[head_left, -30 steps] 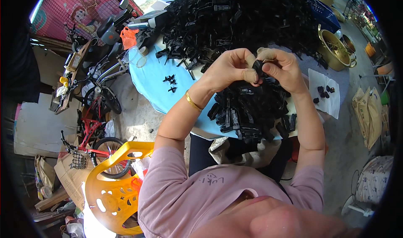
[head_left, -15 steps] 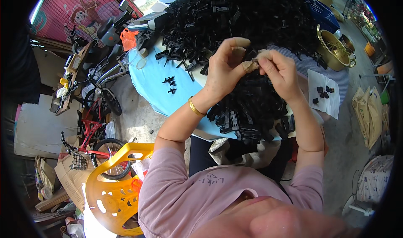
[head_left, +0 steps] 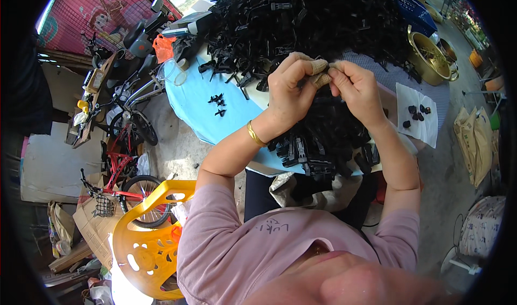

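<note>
My two hands meet fingertip to fingertip above the table. My left hand (head_left: 293,84), with tan wraps on its thumb and index finger, is closed in a pinch. Against those tips, my right hand (head_left: 353,89) pinches too. Something small and dark shows between the fingers, too little of it to name. Behind the hands rises a big heap of black plastic parts (head_left: 301,19). A smaller pile of black parts (head_left: 318,143) lies under my wrists at the near table edge. Several small black pieces (head_left: 218,103) rest on the blue sheet (head_left: 194,114) to the left.
On the right, a white paper (head_left: 412,97) bears several dark bits, beside a gold-coloured pot (head_left: 425,62). A blue basket (head_left: 414,11) stands behind the pot. A yellow plastic chair (head_left: 134,251) is at my left, with a red bicycle (head_left: 121,170) beyond it.
The left index finger has curled down toward the thumb, so its wrapped tip now joins the pinch. Both hands stay together in nearly the same place.
</note>
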`<state>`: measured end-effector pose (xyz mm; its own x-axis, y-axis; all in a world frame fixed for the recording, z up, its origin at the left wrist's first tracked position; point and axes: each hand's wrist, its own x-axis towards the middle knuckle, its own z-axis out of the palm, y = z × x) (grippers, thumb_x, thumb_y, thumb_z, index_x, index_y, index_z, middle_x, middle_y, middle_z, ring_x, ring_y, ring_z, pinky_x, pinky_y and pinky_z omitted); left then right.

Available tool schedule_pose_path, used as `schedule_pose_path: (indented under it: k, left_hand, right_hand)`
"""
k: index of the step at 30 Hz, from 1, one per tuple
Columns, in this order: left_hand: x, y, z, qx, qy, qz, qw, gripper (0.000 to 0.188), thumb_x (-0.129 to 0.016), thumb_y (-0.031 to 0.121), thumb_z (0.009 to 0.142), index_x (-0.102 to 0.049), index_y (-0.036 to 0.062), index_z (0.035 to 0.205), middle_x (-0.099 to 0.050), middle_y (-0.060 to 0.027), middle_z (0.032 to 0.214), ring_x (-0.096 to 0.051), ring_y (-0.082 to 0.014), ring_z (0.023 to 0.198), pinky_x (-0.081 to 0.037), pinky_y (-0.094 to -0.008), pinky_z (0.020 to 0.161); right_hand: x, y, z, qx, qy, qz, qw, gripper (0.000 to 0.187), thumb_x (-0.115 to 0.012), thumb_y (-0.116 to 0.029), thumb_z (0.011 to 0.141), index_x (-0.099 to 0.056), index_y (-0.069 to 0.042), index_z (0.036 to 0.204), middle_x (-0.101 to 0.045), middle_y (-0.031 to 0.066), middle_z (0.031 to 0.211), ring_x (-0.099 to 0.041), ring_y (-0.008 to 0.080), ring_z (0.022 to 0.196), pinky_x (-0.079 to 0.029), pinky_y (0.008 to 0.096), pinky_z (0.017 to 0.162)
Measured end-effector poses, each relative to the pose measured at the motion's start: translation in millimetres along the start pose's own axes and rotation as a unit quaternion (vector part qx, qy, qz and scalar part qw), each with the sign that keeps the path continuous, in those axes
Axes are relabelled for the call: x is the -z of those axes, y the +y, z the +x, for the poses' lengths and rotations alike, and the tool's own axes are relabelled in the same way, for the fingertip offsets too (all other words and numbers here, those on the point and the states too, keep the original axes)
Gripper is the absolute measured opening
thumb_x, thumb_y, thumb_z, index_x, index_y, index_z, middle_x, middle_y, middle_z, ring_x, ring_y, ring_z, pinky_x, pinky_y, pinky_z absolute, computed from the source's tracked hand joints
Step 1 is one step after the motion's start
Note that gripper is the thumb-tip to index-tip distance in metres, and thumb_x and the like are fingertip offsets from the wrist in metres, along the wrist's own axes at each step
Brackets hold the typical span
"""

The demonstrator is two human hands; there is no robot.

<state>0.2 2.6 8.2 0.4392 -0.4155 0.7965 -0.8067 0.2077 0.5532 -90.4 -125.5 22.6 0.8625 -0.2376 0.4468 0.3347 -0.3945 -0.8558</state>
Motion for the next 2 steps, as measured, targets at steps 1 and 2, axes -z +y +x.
schedule_pose_path:
  k: [1,2]
  left_hand:
    - [-0.9,-2.4,1.0,-0.021,0.017,0.022,0.999,0.019,-0.070,-0.001,0.064,-0.059,0.0011,0.080,-0.058,-0.0086,0.077,-0.059,-0.0189,0.067,-0.047,-0.0240,0.057]
    - [-1.4,-2.2,0.1,-0.019,0.015,0.022,0.999,0.019,-0.070,-0.001,0.064,-0.059,0.0011,0.080,-0.058,-0.0086,0.077,-0.059,-0.0189,0.067,-0.047,-0.0240,0.057]
  right_hand:
    - [0.7,2.2,0.9,-0.008,-0.012,0.003,1.000,0.012,-0.052,-0.010,0.087,-0.060,-0.002,0.083,-0.054,-0.0004,0.061,-0.047,0.0043,0.055,-0.037,0.0184,0.049]
    - [3.0,5.2,3.1,-0.016,-0.024,0.005,1.000,0.013,-0.051,-0.012,0.088,-0.060,-0.004,0.084,-0.053,-0.0014,0.061,-0.046,0.0035,0.055,-0.035,0.0177,0.050]
